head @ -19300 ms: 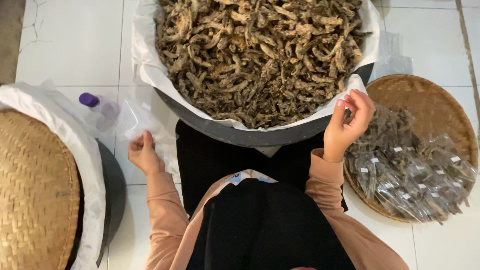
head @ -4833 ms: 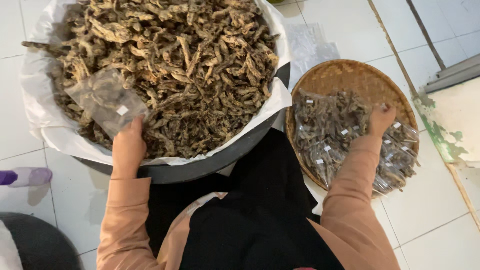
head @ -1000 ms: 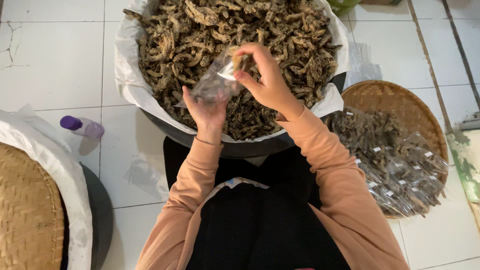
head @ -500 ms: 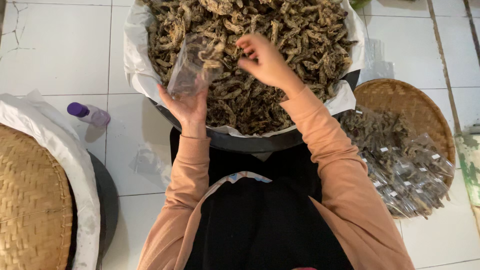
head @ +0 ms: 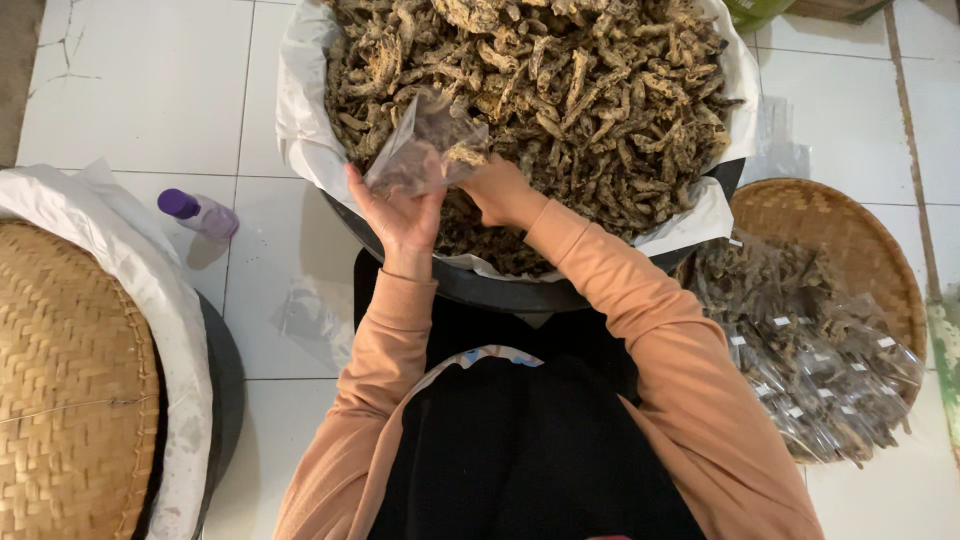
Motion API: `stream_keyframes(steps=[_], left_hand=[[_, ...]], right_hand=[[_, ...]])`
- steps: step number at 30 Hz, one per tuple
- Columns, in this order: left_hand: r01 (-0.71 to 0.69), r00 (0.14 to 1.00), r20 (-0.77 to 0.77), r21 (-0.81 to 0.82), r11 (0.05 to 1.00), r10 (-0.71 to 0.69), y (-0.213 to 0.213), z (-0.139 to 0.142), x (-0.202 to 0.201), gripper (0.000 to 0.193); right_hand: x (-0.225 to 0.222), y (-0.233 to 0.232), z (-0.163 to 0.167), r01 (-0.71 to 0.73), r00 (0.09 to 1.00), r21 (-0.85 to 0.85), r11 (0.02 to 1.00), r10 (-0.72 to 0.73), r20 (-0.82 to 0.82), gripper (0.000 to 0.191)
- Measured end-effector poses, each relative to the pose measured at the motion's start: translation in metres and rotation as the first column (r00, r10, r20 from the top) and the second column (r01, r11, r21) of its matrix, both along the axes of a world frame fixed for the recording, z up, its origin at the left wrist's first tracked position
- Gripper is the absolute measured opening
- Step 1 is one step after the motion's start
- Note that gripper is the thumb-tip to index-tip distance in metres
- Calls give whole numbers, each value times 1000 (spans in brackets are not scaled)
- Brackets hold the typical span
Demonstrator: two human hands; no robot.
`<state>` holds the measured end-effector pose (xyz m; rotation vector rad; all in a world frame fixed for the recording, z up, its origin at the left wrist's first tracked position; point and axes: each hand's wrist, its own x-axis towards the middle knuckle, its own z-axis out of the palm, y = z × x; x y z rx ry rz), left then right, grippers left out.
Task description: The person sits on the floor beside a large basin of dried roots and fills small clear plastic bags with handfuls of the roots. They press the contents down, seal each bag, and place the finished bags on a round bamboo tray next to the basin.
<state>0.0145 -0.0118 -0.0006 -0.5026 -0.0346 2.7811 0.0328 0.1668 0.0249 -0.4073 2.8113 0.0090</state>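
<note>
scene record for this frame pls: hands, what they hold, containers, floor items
left hand: holds a clear plastic bag open, partly filled
right hand: at the bag's mouth, pushing in brown dried pieces
big basin: dark, lined with white paper, heaped with the pieces
woven tray: on the person's right, holds filled sealed bags
bottle: purple cap, lying on the white tile floor
woven lid: on the person's left

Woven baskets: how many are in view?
2. One woven tray sits on the floor at right, holding filled clear packets. The other, a woven lid or basket, lies at lower left over a white-lined tub, cut off by the frame edge. Others may lie outside the frame.
</note>
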Motion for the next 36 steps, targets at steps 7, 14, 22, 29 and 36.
stream_keyframes(steps=[7,14,22,29,36], left_hand=[[51,989,-143,21,998,-47,11,-8,-4,85],[29,984,-170,-89,996,-44,25,-7,1,89],[108,993,-25,-108,988,-111,52,14,16,87],[167,986,16,-150,975,-166,72,32,36,87],[102,995,14,-114,988,-101,64,15,23,91]], right_hand=[[21,22,3,-70,992,-133,989,55,-109,70],[54,43,34,34,978,-513,858,-134,-160,47],[59,102,123,-378,758,-916,131,-524,-388,46],[23,59,109,-612,427,-701,368,-592,-683,58],[43,43,105,-450,694,-759,471,-351,-629,68]])
